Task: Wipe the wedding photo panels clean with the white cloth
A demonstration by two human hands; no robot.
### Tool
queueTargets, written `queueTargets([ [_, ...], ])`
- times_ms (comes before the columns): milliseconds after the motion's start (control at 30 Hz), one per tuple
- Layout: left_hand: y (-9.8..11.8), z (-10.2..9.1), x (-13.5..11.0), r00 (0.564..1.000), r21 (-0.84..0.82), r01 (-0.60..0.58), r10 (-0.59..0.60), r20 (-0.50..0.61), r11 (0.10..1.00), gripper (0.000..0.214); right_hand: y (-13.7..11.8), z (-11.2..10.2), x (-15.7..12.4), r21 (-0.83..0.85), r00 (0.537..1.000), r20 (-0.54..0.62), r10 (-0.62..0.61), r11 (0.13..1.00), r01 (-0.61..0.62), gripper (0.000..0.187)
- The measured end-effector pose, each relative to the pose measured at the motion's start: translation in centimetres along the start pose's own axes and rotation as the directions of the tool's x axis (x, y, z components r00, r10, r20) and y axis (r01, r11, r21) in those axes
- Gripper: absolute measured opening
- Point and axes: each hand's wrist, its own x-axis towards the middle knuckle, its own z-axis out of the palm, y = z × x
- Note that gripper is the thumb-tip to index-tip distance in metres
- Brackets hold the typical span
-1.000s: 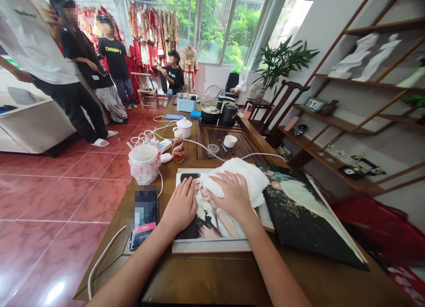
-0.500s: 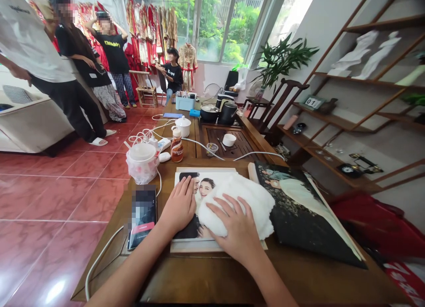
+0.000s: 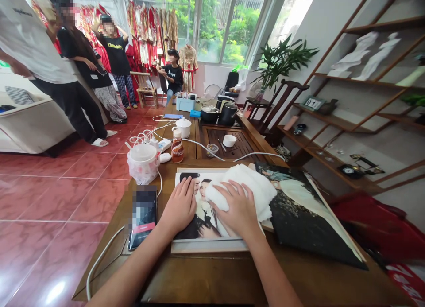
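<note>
We find a bunched white cloth (image 3: 262, 194) across the right side of a couple's photo print (image 3: 205, 216), which lies on a wooden worktop (image 3: 206, 278). Our right hand (image 3: 237, 209) rests over the cloth, fingers spread; whether its grip clasps the fabric, we cannot tell. Our left hand (image 3: 181, 205) lies flat on the print, grip released. Phone (image 3: 143, 220) to the left; darker print (image 3: 305, 225) to the right.
</note>
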Motion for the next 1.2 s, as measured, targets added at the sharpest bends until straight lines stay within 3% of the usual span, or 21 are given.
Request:
queueTargets([
  [300, 0.1, 0.2, 0.1, 1.0, 0.005, -0.006, 0.006, -0.006, 1.0, 0.05, -0.3, -1.5, -5.4, -0.002, 0.998, 0.057, 0.007, 1.0, -0.007, 0.044],
  [633, 0.5, -0.2, 0.0, 1.0, 0.011, 0.0, 0.0, 0.015, 1.0, 0.05, 1.6, -0.6, -0.2, -0.017, 1.0, -0.02, 0.02, 1.0, -0.021, 0.037],
  [733, 0.6, -0.3, 0.0, 1.0, 0.014, 0.001, -0.001, 0.013, 1.0, 0.05, 1.7, -0.5, 0.2, -0.011, 0.998, -0.053, 0.029, 1.0, -0.03, 0.036],
  [933, 0.8, -0.5, -0.1, 1.0, 0.028, 0.005, -0.005, 0.004, 1.0, 0.05, 0.8, -1.9, -3.4, -0.031, 0.999, -0.017, 0.044, 0.999, -0.045, 0.04],
  [1067, 1.0, -0.3, -0.2, 1.0, 0.036, 0.005, -0.005, -0.003, 0.999, 0.05, 1.2, -2.7, -6.5, -0.033, 0.998, 0.043, -0.05, 0.998, 0.052, 0.049],
  [1200, 1.4, -0.5, -0.3, 1.0, 0.042, 0.012, -0.012, -0.008, 0.999, 0.05, 2.4, -4.0, -7.8, -0.033, 0.987, -0.029, -0.155, 0.987, 0.154, 0.062],
])
